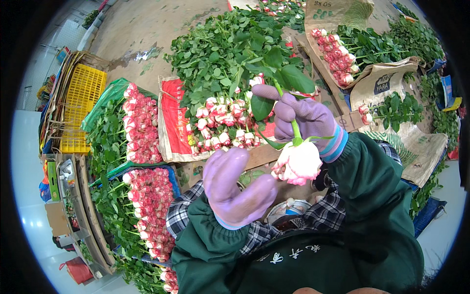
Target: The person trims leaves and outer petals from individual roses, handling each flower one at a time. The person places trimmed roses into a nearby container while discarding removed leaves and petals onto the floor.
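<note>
My right hand (308,114), in a purple rubber glove, grips the green stem of a rose (298,161). The white bloom with pink petal edges hangs head down below the fist. Its leaves (293,77) spread above my fingers. To the left, my left hand (237,187), gloved alike, is held up with thumb and fingers apart and nothing in it. Beyond both hands lies a large heap of leafy rose stems (216,47), its white-pink blooms (224,114) pointing towards me. A red and white printed sack (174,117) lies under the heap's left edge.
Stacked bunches of pink roses (141,125) stand at my left, with more roses (154,213) nearer me. A yellow plastic crate (79,106) is farther left. At the right, roses (336,55) lie on brown sacks (385,79), and a wooden board (266,154) runs before me.
</note>
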Demonstrator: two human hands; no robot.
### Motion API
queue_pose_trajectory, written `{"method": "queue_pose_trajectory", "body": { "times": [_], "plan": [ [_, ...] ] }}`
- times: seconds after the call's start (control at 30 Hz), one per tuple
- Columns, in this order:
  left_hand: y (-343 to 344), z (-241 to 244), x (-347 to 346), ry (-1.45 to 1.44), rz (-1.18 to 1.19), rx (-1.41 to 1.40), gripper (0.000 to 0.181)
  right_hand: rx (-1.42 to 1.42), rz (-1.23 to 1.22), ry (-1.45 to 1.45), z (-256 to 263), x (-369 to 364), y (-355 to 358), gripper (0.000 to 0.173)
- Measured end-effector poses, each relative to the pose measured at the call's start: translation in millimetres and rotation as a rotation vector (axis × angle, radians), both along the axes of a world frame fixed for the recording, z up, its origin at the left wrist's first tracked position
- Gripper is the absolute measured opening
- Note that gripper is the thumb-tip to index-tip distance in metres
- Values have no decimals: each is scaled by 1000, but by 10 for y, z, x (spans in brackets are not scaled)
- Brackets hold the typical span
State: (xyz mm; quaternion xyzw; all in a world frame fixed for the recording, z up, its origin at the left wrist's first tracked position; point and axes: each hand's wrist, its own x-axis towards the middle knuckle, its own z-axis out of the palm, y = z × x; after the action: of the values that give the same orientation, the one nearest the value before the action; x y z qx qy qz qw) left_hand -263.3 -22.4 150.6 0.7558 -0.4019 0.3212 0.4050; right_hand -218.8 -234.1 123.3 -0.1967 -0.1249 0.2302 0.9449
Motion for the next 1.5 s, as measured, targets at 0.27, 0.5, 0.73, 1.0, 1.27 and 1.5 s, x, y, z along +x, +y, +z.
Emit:
{"method": "queue_pose_trajectory", "body": {
  "times": [0.27, 0.5, 0.73, 1.0, 1.27, 1.5],
  "plan": [
    [-80, 45, 13, 108, -54, 9, 37, -30, 55, 91, -41, -39, 58, 48],
    [-39, -87, -115, 385, -67, -128, 21, -417, -142, 78, 12, -30, 28, 44],
    [66, -24, -120, 485, -110, -130, 14, -281, -198, 188, -73, 33, -80, 43],
    [-87, 182, -499, 224, 158, 76, 27, 32, -31, 119, 41, -249, -19, 49],
    [-233, 277, -628, -14, 160, 41, 34, 73, 41, 85, 115, -563, 36, 53],
    [-366, 169, -774, 261, 87, -232, 24, 49, 65, 113, 134, -669, -20, 52]
  ]
}}
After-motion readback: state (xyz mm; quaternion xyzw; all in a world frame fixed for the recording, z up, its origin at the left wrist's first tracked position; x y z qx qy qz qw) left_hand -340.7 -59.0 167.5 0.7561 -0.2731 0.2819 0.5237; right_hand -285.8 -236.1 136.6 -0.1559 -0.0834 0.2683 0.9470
